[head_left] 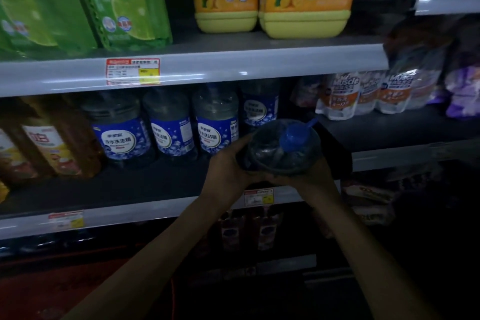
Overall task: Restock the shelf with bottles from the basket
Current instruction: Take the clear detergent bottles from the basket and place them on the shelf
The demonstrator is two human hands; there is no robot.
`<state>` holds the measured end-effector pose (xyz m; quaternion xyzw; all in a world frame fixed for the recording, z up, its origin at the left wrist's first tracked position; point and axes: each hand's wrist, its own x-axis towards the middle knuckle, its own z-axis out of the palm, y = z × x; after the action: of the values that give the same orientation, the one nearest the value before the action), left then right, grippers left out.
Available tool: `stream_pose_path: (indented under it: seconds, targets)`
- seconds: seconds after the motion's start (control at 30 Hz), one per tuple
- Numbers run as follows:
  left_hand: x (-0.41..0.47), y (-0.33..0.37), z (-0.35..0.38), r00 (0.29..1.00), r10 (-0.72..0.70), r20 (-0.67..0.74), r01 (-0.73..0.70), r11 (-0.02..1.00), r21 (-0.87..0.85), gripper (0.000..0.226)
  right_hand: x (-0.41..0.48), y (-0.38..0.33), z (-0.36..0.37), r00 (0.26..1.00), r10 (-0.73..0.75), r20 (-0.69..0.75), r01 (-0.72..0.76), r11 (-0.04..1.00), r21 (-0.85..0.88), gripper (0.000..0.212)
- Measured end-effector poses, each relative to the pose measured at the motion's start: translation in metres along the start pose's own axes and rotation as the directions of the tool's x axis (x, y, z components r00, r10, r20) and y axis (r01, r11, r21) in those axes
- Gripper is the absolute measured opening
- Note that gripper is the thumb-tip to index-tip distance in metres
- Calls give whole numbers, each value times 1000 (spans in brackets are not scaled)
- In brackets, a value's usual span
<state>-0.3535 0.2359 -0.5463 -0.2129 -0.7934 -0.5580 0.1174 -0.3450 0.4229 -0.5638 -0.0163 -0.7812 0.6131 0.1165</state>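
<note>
One bottle (pixel 275 153) occupies left hand (pixel 228 165) and right hand (pixel 315 176).

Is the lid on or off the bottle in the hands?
On. The blue cap sits on the neck of the clear bottle.

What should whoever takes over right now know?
Left hand and right hand: both grip the blue-capped bottle at the front of the middle shelf.
Done: four blue-labelled bottles stand in a row at the back of the shelf.
Left: set the held bottle down, probably in front of the row's right end. The basket is not clearly in view.
</note>
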Motion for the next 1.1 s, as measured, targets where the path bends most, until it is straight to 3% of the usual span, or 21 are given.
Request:
stream_pose_path:
  seconds: [0.07,0.17,0.27,0.33,0.43,0.57,0.67,0.8,0.93,1.1]
  targets:
    - [6,-2,1,1000,7,-8,-7,1000,-1,86,5,3,-2,999,-29,41,29,999,-18,78]
    - [13,-8,8,999,-15,-44,13,999,-36,81,15,5,3,999,33,24,-38,966,254,106]
    - [16,-15,19,994,-55,-90,51,998,-48,79,17,9,2,998,55,23,-60,951,302,101]
    - [17,-20,26,990,-70,-118,63,996,-63,83,25,16,0,998,60,31,-66,962,264,79]
    - [21,-29,35,982,-83,-169,72,995,-70,86,40,19,3,977,204,65,-214,926,312,58]
    - [32,-31,41,971,-118,-206,101,991,-91,76,52,21,-6,991,125,45,-133,955,264,52]
    - [43,-32,45,965,-133,-227,99,983,-155,75,60,14,-13,996,35,84,-51,980,191,55]
    - [55,-35,49,941,-169,-293,110,972,-209,77,82,12,-8,992,18,128,-52,963,263,82]
    - [57,-37,56,921,-155,-356,77,972,-222,68,93,16,-2,987,20,157,-66,955,291,72]
    - [62,-36,74,890,-174,-422,63,962,-264,58,107,29,3,988,-45,150,2,962,274,80]
